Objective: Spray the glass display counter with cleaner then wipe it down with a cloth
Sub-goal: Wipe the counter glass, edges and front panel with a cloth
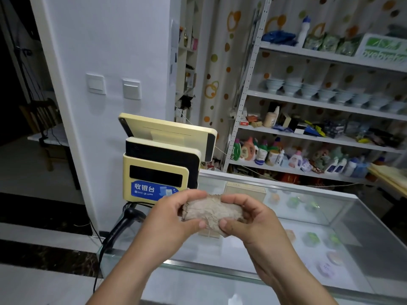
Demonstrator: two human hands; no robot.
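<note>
A crumpled beige-grey cloth is held in the air above the glass display counter. My left hand grips its left side, thumb underneath and fingers curled over the top. My right hand grips the right side the same way. Both hands sit over the counter's left part, just in front of the cash register. No spray bottle is in my hands.
A yellow cash register with a blue label stands at the counter's back left, a black barcode scanner and cables beside it. Metal shelves with bowls and bottles stand behind. Small packaged items lie inside the counter.
</note>
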